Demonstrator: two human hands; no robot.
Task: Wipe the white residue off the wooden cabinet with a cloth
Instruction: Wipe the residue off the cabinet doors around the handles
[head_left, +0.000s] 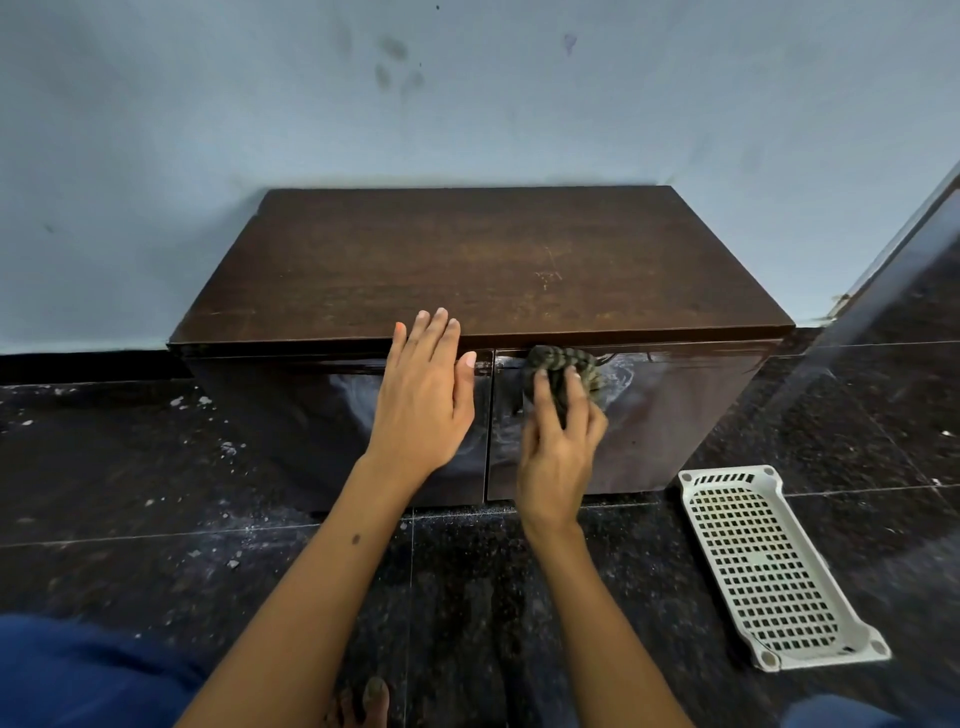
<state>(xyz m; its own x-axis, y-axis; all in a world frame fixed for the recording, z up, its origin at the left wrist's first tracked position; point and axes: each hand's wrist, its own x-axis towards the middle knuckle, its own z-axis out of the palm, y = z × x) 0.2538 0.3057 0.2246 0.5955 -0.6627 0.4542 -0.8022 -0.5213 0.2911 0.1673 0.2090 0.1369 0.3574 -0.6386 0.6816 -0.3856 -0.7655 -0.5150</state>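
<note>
Bare forearms (332, 587) — blue trousers (78, 675)

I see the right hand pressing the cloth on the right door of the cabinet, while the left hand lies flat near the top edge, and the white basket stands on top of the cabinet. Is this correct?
Not entirely. The head view shows the white basket lying on the dark floor to the right of the cabinet, not on top. The rest holds: the right hand presses the cloth on the right door, the left hand flat near the top edge.

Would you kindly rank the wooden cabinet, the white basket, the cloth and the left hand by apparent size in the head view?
1. wooden cabinet
2. white basket
3. left hand
4. cloth, partly hidden under the right hand, so its full size is unsure.
</note>
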